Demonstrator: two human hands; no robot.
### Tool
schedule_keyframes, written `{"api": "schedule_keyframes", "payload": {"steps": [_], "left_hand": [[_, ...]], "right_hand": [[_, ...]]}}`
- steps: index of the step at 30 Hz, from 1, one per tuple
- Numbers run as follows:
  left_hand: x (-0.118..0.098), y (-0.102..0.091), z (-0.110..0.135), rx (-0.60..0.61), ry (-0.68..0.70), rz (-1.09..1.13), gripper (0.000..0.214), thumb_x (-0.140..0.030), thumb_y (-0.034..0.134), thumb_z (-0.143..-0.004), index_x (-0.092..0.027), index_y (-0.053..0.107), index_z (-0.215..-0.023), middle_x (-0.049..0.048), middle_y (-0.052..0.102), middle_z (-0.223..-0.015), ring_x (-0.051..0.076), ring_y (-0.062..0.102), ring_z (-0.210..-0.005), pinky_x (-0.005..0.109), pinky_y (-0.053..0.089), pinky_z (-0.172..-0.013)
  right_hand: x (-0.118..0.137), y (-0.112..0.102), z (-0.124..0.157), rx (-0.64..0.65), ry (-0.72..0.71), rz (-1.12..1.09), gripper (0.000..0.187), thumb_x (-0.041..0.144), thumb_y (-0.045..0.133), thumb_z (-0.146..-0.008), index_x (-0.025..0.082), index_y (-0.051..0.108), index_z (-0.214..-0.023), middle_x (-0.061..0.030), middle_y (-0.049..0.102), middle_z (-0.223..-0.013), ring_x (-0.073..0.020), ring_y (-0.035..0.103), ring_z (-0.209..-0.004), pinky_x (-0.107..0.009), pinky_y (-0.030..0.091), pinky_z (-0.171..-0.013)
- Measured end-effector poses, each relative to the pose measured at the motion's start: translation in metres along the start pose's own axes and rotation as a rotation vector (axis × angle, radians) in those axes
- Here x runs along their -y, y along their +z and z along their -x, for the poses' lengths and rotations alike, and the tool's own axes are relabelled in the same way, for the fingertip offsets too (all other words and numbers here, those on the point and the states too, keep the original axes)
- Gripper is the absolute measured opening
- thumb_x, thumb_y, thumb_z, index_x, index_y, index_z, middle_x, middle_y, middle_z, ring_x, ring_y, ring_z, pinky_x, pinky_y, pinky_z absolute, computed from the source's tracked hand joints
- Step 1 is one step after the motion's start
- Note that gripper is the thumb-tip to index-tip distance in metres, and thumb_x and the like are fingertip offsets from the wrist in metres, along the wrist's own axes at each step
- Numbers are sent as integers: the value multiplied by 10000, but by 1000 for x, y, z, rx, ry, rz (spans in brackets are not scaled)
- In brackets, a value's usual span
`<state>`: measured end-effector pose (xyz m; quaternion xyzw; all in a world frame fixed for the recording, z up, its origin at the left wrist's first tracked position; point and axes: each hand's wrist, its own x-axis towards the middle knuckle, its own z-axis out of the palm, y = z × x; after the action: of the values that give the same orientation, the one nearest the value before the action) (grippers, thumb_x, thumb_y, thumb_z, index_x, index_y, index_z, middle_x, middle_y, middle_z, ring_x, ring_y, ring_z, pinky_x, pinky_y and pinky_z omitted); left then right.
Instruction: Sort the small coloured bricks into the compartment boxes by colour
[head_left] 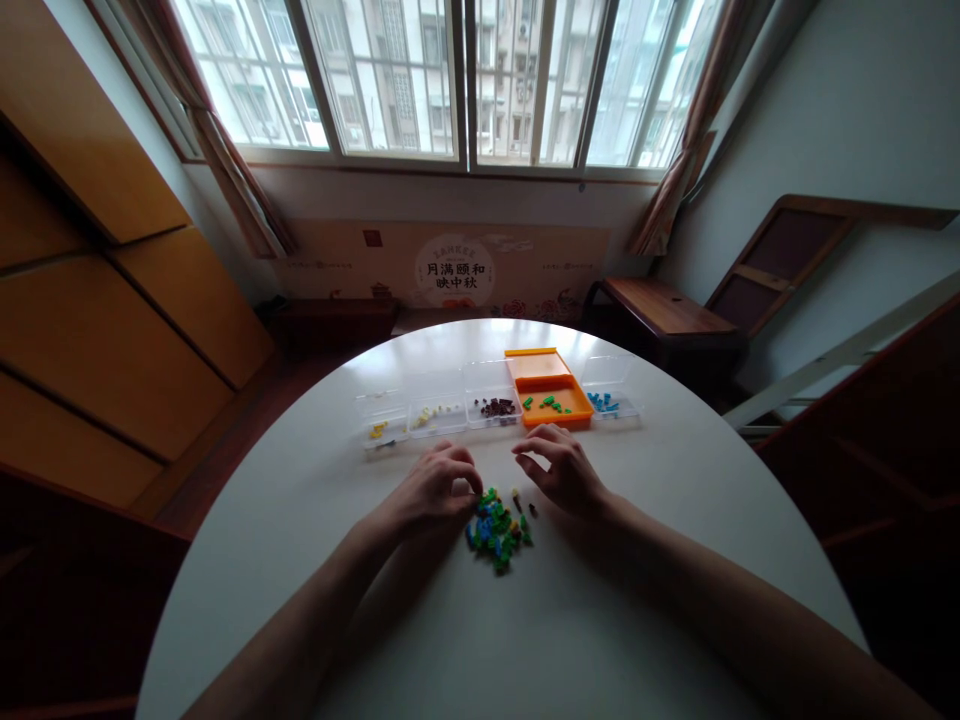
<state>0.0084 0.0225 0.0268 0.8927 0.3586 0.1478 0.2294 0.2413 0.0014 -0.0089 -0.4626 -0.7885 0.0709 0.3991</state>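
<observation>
A pile of small green and blue toy bricks, with a few yellow ones among them, lies on the white round table. At the pile's upper left edge is my left hand, thumb and fingertips closed together in a pinch; whatever they hold is too small to make out. My right hand hovers to the upper right of the pile, between it and the orange box. Its fingers are curved and apart, with nothing visible between them. A dark brown piece lies loose below that hand.
Beyond my hands stands a row of open boxes: clear ones with yellow pieces, pale yellow pieces, dark brown pieces and blue pieces, and an orange box with green pieces. A wooden chair stands behind the table at right.
</observation>
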Motion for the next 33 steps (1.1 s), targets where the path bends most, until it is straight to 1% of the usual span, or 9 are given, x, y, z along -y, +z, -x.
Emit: {"api": "schedule_keyframes", "payload": {"steps": [3, 9, 13, 16, 21, 26, 29, 31, 33], "left_hand": [[0, 4, -1, -8, 30, -27, 105, -188, 629, -769, -223, 721, -732, 27, 642, -855, 173, 507, -840, 293, 403, -795], [0, 8, -3, -26, 42, -67, 111, -169, 612, -779, -219, 699, -730, 29, 655, -858, 184, 524, -840, 316, 402, -805], [-1, 6, -4, -109, 38, 58, 117, -240, 596, -830, -202, 684, -763, 44, 648, -884, 190, 534, -880, 326, 408, -842], [-4, 5, -4, -165, 23, 192, 133, -274, 586, -848, -195, 666, -777, 34, 638, -873, 181, 546, -886, 311, 416, -838], [-6, 12, -6, -190, -1, 277, 157, -323, 601, -842, -191, 666, -787, 30, 632, -853, 176, 556, -862, 296, 429, -797], [-8, 15, -8, -205, -27, 276, 163, -319, 592, -844, -184, 663, -787, 31, 626, -824, 175, 554, -841, 300, 436, -784], [-11, 14, -9, -258, -52, 255, 168, -330, 579, -846, -182, 655, -823, 35, 622, -833, 174, 549, -828, 309, 440, -776], [-13, 14, -9, -309, -69, 248, 175, -340, 573, -847, -181, 648, -856, 38, 622, -849, 172, 547, -823, 311, 443, -771], [-13, 14, -9, -343, -80, 241, 176, -342, 571, -847, -182, 644, -854, 39, 623, -849, 171, 544, -822, 311, 445, -765]], "right_hand": [[3, 0, 1, 9, -11, -3, 87, 172, 622, -842, 197, 696, -880, -49, 655, -863, -191, 590, -823, -342, 447, -775], [8, 0, 2, 20, -35, -5, 97, 186, 606, -853, 206, 699, -872, -47, 659, -844, -185, 590, -801, -339, 448, -761], [12, 1, 2, 1, -74, -26, 87, 197, 619, -848, 215, 692, -892, -44, 662, -848, -180, 589, -800, -326, 454, -752], [16, 2, 2, -21, -154, -26, 80, 249, 647, -842, 217, 684, -905, -43, 664, -843, -179, 587, -791, -317, 447, -744], [22, 5, 1, -23, -240, 22, 88, 279, 617, -873, 214, 674, -858, -30, 668, -787, -162, 573, -739, -308, 407, -726], [24, 5, 0, -32, -237, 84, 184, 272, 564, -907, 221, 671, -767, -20, 669, -741, -150, 559, -711, -301, 389, -718], [18, 0, -3, -42, -222, 101, 174, 269, 577, -897, 225, 676, -760, -17, 674, -747, -154, 561, -713, -306, 393, -728], [7, -6, -7, -91, -170, 111, 154, 261, 593, -881, 220, 678, -760, -22, 675, -756, -167, 574, -734, -316, 402, -741], [-9, -13, -13, -185, -52, 113, 144, 258, 600, -867, 210, 681, -759, -32, 675, -764, -185, 589, -761, -329, 418, -752]]}}
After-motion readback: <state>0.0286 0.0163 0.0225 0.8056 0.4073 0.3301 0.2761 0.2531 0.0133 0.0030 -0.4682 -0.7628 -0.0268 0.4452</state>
